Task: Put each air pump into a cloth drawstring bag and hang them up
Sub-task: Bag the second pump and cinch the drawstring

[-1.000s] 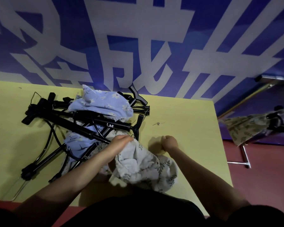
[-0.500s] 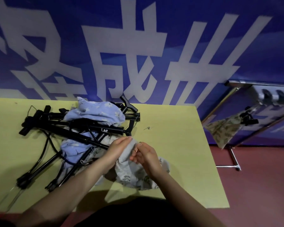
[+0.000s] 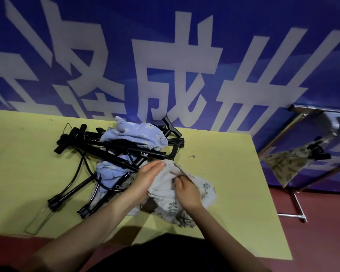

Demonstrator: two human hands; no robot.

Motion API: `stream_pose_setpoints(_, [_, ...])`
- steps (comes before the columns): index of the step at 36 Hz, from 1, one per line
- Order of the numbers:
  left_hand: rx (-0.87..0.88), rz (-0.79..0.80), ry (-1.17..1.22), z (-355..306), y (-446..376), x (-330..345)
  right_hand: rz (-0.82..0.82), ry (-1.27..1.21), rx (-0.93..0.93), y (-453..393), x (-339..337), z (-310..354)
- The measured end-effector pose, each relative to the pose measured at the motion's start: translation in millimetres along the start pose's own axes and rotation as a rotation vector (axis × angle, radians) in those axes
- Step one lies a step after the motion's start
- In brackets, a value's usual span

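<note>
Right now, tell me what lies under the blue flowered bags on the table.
Under the blue flowered bags lies a tangle of black air pumps and hoses, crossing on the yellow table. One pump also crosses over the nearer blue cloth. How many pumps lie beneath is hidden.

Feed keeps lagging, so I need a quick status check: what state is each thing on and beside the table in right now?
Leaf-print bag: crumpled on table, unfilled.
Left hand: flat against the bag.
Right hand: pinching the bag's edge.
Air pumps: piled, unbagged.
Blue floral bags: draped over pumps.
Hanging bag: on the rack, pump inside.
</note>
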State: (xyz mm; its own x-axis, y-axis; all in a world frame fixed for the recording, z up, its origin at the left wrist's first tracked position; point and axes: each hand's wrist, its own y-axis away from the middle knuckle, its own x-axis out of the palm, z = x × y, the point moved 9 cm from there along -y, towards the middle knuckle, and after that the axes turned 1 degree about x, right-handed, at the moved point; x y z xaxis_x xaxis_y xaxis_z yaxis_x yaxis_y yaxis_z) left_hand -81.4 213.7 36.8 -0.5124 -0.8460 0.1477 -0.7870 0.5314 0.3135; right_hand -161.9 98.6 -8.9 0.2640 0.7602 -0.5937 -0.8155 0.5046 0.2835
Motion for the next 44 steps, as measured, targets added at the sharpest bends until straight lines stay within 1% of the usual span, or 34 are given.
stream_pose_setpoints(3, [0.021, -0.054, 0.031, 1, 6, -7, 0.008, 0.126, -0.012, 4, -4, -1])
stream_pose_setpoints(7, [0.026, -0.037, 0.035, 3, 11, -1, 0.012, 0.218, -0.021, 9, -10, -11])
stream_pose_setpoints(14, [0.029, 0.056, -0.015, 9, 14, 18, -0.127, 0.132, -0.079, 30, -38, -24])
stream_pose_setpoints(22, [0.000, 0.147, -0.071, 21, 17, 42, -0.187, 0.206, -0.045, 50, -61, -43])
stream_pose_setpoints(25, [-0.012, 0.189, -0.104, 23, 20, 57, -0.167, 0.231, 0.003, 57, -69, -56])
stream_pose_setpoints(28, [0.001, 0.213, -0.172, 26, 21, 68, -0.145, 0.258, 0.009, 62, -75, -68])
stream_pose_setpoints(33, [-0.032, 0.231, -0.219, 40, 18, 80, -0.079, 0.267, 0.000, 65, -86, -82])
stream_pose_setpoints(37, [-0.061, 0.167, -0.205, 40, 9, 83, 0.006, 0.296, -0.108, 63, -94, -77])
stream_pose_setpoints(39, [-0.079, 0.135, -0.165, 35, 4, 87, 0.044, 0.326, -0.131, 59, -101, -73])
stream_pose_setpoints(41, [-0.081, 0.106, -0.131, 26, -4, 92, 0.076, 0.277, -0.138, 52, -112, -67])
stream_pose_setpoints(44, [-0.086, 0.093, -0.117, 13, -19, 103, 0.087, 0.038, -0.177, 46, -141, -52])
